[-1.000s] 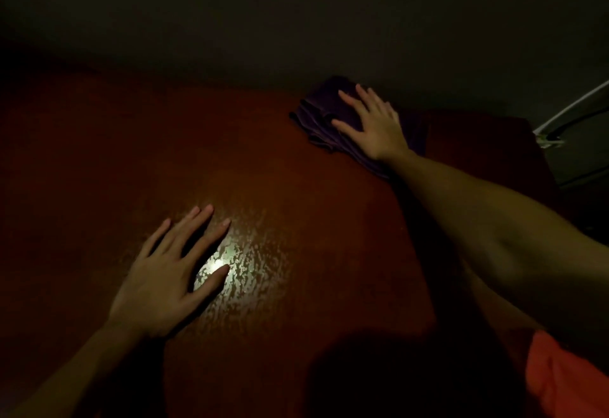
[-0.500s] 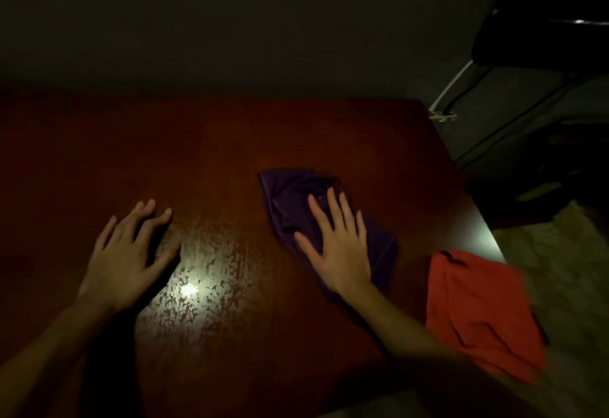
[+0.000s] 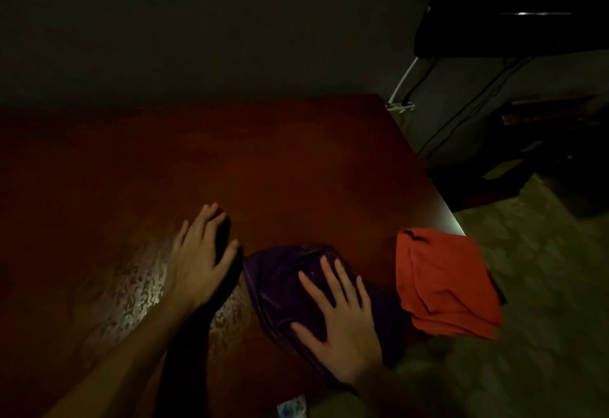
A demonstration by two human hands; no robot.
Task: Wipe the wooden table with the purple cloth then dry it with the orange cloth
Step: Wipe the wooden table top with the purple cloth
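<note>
The room is dim. The reddish wooden table [image 3: 263, 170] fills the left and middle of the view. My right hand [image 3: 339, 322] lies flat with fingers spread on the crumpled purple cloth [image 3: 280, 282], pressing it onto the table near the front edge. My left hand [image 3: 201, 259] rests flat on the bare wood just left of the cloth, holding nothing. The orange cloth [image 3: 445, 282] lies folded at the table's front right corner, partly hanging over the edge, just right of the purple cloth.
A wet sheen [image 3: 138, 289] glints on the wood left of my left hand. Past the table's right edge are a white cable with plug [image 3: 400, 106], dark cables, a dark furniture piece [image 3: 510, 22] and the floor [image 3: 543, 285]. A wall rises behind the table.
My right hand has dragged the purple cloth from the far side of the table toward the front edge. The view has swung left, so the orange cloth appears nearer the cloth.
</note>
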